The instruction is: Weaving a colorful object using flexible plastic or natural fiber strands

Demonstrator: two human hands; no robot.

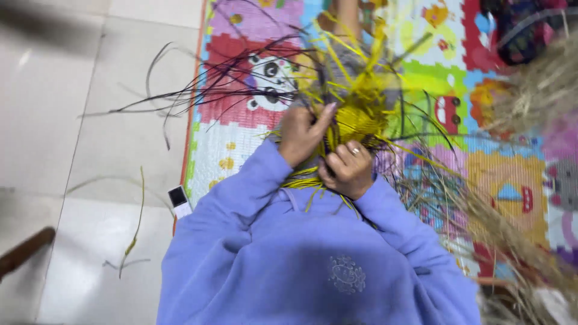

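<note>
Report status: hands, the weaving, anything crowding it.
Left hand and right hand both gripping yellow woven bundle. Dark strands splay left; dry straw pile close on right.

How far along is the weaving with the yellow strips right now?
Done: a small tight woven patch sits at the centre of the yellow strips. In hand: the left hand and right hand both grip the strips just below that patch. Left: most yellow strips fan out loose and unwoven, dark strands trail onto the tile, and a pile of dry straw lies at the right, untouched.
</note>
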